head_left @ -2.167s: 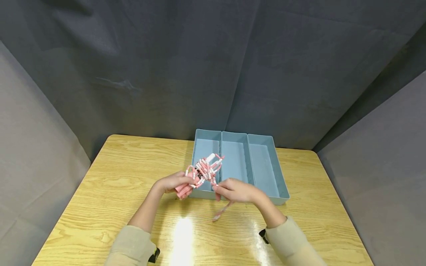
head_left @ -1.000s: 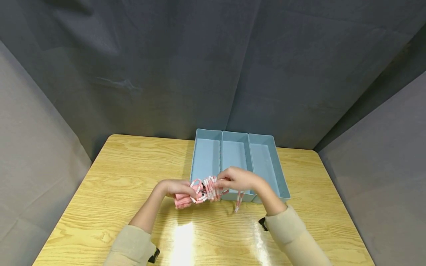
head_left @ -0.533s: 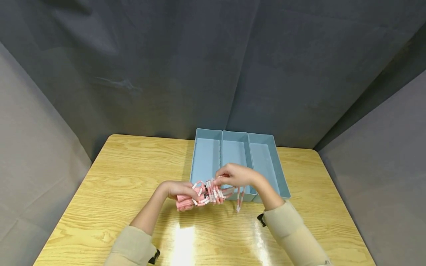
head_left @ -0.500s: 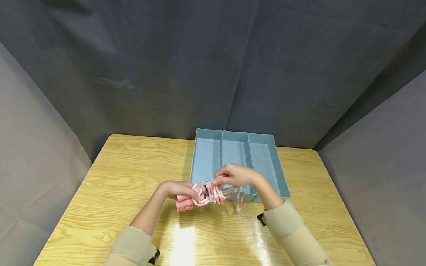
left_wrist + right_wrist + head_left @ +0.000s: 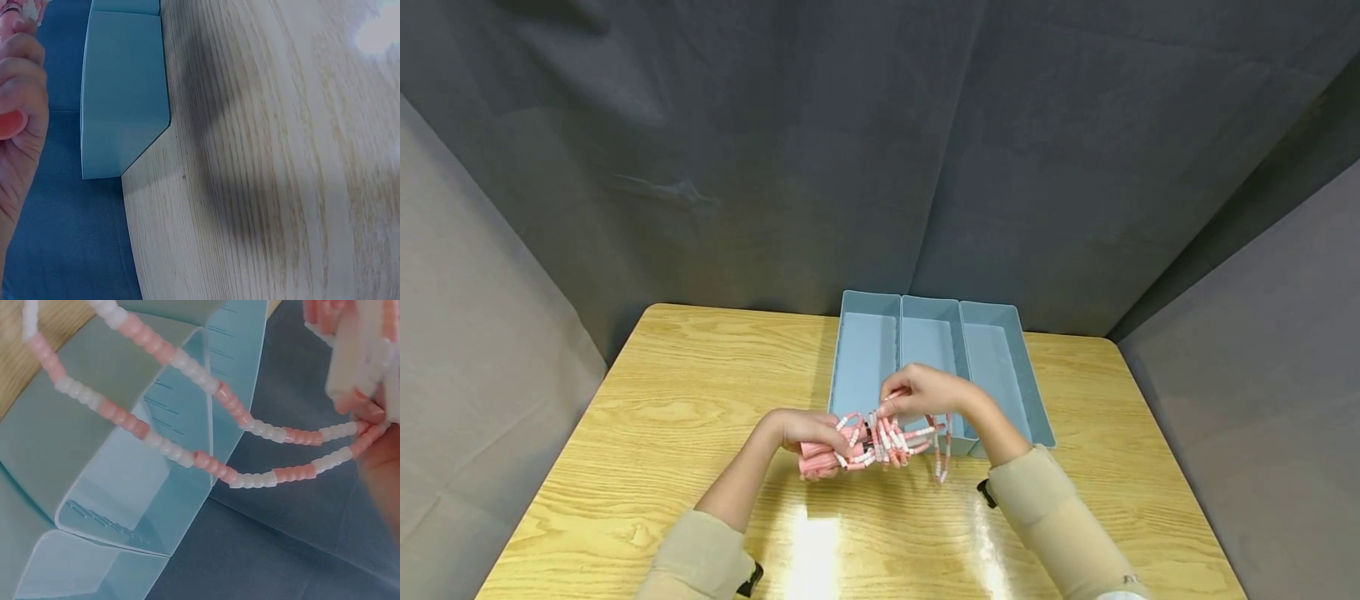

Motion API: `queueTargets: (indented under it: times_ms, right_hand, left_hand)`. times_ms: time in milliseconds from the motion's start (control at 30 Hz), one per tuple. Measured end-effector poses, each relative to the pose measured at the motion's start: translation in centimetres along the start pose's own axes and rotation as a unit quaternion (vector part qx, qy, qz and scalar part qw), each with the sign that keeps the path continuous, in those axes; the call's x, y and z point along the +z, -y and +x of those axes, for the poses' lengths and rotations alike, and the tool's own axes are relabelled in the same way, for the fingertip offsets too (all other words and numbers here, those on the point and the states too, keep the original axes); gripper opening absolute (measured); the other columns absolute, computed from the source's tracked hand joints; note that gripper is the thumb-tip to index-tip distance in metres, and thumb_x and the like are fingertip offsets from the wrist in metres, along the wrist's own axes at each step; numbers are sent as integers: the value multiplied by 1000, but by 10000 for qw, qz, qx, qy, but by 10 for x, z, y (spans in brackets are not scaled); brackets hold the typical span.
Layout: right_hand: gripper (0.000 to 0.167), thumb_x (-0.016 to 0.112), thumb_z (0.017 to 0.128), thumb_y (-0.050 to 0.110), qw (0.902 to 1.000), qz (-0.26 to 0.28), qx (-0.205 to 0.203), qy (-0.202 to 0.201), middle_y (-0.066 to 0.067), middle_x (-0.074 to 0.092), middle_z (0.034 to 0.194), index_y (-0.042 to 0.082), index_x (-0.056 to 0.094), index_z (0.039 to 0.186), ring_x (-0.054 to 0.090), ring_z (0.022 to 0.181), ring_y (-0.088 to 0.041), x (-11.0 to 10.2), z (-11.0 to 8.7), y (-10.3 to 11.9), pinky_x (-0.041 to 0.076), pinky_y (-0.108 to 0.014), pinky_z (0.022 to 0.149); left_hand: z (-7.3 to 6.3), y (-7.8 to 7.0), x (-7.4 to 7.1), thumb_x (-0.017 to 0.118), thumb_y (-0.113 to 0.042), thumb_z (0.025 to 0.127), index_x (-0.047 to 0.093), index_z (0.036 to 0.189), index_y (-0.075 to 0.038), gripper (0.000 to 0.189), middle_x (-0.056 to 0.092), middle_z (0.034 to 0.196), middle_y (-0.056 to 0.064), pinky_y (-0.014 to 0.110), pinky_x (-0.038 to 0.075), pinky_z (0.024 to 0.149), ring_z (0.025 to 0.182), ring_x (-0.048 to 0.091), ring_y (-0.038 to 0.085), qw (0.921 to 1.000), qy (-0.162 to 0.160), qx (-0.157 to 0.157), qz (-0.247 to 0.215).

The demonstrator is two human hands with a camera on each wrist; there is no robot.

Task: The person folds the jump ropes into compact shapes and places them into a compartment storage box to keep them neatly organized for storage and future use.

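In the head view, my left hand grips the two pink handles of a beaded jump rope over the front left of the divided bin. Its pink-and-white beaded cord is wound in several turns beyond the handles. My right hand pinches the cord at the top of these turns, while a loop dangles below that wrist. In the left wrist view, curled fingers surround a handle with its round end showing. Two strands of beads run from my right hand in the right wrist view.
Three long blue-grey bins stand side by side at the back of the wooden table, beneath and behind the hands. Dark cloth hangs behind the table, with grey panels at both sides.
The handles and wound cord have come down from over the left bin toward its front edge. My right hand has shifted from below the bundle to above it, and the turns look looser.
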State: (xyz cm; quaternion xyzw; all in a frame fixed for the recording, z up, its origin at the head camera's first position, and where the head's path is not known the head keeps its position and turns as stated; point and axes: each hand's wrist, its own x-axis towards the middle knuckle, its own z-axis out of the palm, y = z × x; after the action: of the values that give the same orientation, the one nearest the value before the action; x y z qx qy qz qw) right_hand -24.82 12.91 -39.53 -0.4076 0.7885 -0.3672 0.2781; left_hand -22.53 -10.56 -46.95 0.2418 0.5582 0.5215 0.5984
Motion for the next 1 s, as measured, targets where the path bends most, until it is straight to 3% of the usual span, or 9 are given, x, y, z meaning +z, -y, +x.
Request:
queueTargets:
  times_ms: [300,500,800,1000]
  right_hand:
    - [11,63,86,17,9994,302,101,-112,-1,56,65,9,65,78,38,53,-5,3,4,-7,36,-19,52]
    - [8,66,82,12,9977,602,-57,-321,1,62,70,4,67,79,49,60,-7,5,5,-11,44,-21,57]
    - [12,68,79,5,9922,1185,1,-393,1,59,69,-1,58,80,54,60,-6,5,7,-17,49,-27,58]
    - [16,69,79,11,9927,1154,-161,-324,2,58,71,0,58,81,52,61,-5,4,6,-19,48,-29,58]
  left_hand:
    - [-1,-1,1,49,-18,86,53,87,6,25,54,56,5,25,43,43,44,49,12,9999,70,-7,-79]
    - [-3,-3,3,48,-17,87,49,87,14,31,54,55,5,24,43,42,43,49,12,9997,194,2,-126]
    - [-4,-6,4,44,-15,88,54,81,3,21,53,54,4,24,43,43,42,49,12,9995,308,63,-68]
    - [-5,-7,5,44,-16,88,54,84,0,20,53,54,4,25,44,42,42,49,12,9992,399,67,-27]
